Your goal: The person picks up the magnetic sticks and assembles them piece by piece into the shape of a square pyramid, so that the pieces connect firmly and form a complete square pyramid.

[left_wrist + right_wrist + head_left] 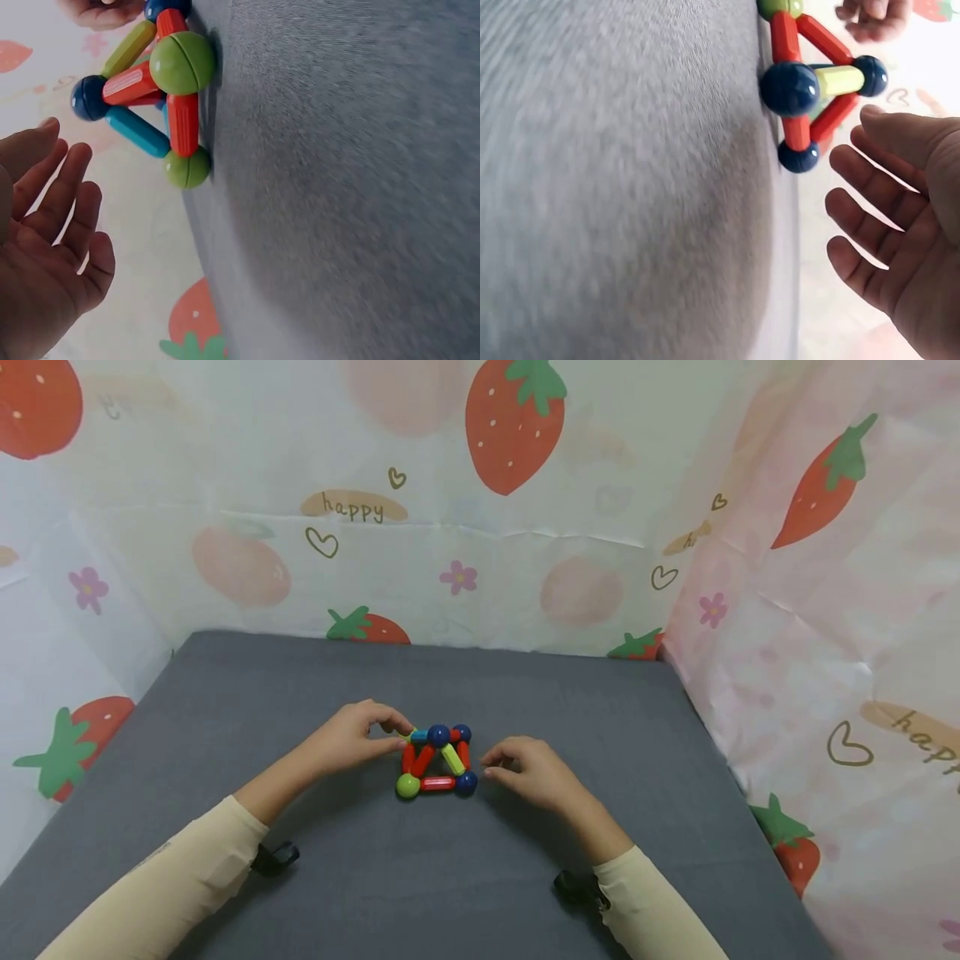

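A pyramid of magnetic rods and balls (438, 783) stands on the grey cloth in the head view. Its rods are red, yellow-green and blue; its balls are dark blue and green, with a dark blue ball (89, 98) at the top. Beside the pyramid's left side is my left hand (356, 737), its fingers loosely bent and apart from the pieces in the left wrist view. On the other side my right hand (531, 768) hovers with relaxed, spread fingers. In the right wrist view a gap separates those fingers from the pyramid (790, 88). Neither hand holds anything.
The grey cloth (450, 885) covers the table. Behind and at both sides hang pale curtains (480, 543) printed with strawberries, hearts and flowers. A black strap (276, 858) is at the left wrist and another black strap (579, 890) at the right.
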Motion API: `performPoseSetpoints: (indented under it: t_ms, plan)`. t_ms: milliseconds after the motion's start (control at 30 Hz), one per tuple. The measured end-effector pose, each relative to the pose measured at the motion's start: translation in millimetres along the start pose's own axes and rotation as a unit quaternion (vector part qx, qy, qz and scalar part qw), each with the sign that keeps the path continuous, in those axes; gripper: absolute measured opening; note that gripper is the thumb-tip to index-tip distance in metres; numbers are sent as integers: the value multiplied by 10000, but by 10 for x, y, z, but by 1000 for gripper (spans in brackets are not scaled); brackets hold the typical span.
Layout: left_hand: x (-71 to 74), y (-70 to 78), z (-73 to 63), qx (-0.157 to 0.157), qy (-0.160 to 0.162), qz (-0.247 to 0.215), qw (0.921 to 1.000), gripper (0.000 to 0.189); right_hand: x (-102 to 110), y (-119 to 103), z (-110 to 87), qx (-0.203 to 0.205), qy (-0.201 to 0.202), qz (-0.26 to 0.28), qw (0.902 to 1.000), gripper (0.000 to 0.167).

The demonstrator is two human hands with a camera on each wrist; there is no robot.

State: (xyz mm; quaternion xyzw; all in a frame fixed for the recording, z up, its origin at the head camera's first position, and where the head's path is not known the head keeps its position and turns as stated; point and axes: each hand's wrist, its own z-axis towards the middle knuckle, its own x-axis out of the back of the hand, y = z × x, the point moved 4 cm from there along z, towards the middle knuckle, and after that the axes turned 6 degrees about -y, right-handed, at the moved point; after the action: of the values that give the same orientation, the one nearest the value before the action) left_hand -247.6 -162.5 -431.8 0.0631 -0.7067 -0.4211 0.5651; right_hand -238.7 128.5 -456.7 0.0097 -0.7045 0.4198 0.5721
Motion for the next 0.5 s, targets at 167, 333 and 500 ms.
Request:
performPoseSetpoints:
  t_ms: [167, 333, 500]
  plan:
    - [65, -32, -175, 158, 220, 44, 9996, 24, 121, -6, -98, 21, 206, -193, 9996, 17]
    - [110, -94, -344, 233, 378, 120, 9989, 20, 204, 28, -189, -45, 328, -410, 9986, 16]
    - [161, -182, -518, 270, 551, 176, 9980, 19, 270, 119, -294, -60, 522, -628, 9966, 14]
